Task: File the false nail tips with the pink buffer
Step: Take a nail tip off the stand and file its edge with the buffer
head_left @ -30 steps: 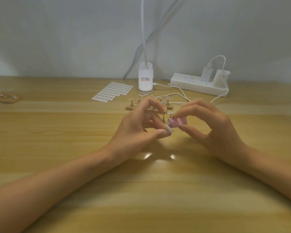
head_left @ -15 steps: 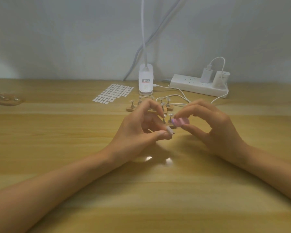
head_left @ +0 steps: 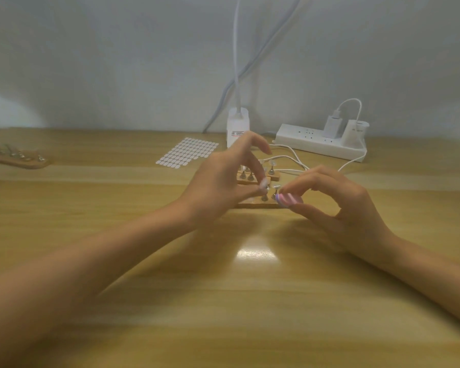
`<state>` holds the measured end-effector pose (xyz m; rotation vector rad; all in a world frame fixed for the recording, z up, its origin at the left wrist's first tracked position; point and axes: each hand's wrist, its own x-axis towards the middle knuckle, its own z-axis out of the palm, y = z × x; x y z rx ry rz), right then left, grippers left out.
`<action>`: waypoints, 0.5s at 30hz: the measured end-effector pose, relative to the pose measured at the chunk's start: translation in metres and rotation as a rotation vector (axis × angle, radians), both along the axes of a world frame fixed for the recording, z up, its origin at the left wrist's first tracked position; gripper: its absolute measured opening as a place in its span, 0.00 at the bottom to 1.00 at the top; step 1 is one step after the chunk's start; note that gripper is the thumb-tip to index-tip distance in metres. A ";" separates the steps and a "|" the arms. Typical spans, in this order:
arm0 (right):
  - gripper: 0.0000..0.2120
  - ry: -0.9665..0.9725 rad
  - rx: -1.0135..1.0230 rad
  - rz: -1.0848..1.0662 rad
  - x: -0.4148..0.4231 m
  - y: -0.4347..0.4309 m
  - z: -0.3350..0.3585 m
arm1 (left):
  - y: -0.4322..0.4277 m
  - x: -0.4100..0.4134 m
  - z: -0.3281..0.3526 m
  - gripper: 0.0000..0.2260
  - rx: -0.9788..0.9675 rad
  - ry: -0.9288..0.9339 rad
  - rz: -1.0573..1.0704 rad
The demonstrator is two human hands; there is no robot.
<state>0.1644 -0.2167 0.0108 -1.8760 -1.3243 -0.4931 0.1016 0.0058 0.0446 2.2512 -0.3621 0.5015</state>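
My right hand (head_left: 337,205) pinches a small pink buffer (head_left: 288,200) between thumb and fingertips. Just left of it, my left hand (head_left: 223,184) holds a whitish false nail tip (head_left: 343,184) on a small metal stand (head_left: 265,193) at thumb and middle finger, over a low wooden holder (head_left: 258,204). A second wooden holder (head_left: 274,177) behind it carries several metal stands with nail tips. The buffer's end sits close to the held tip, a small gap between them.
A sheet of white adhesive tabs (head_left: 187,155) lies behind my left hand. A white lamp base (head_left: 237,126), a power strip (head_left: 322,143) with chargers and white cables (head_left: 290,160) line the back. Another wooden holder (head_left: 20,159) lies far left.
Both hands moved away from me toward the wooden holders. My left hand brought the nail tip down over the near holder, and the buffer followed beside it.
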 end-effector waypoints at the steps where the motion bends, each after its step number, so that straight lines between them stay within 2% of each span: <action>1: 0.06 0.002 -0.001 0.000 0.000 0.000 0.000 | -0.001 0.002 -0.002 0.20 0.024 0.012 0.021; 9: 0.07 0.007 -0.009 -0.014 0.002 0.000 -0.001 | 0.001 0.010 -0.020 0.21 0.029 0.154 0.120; 15: 0.06 0.066 0.018 -0.064 0.001 0.001 0.000 | 0.001 0.010 -0.022 0.20 0.021 0.142 0.119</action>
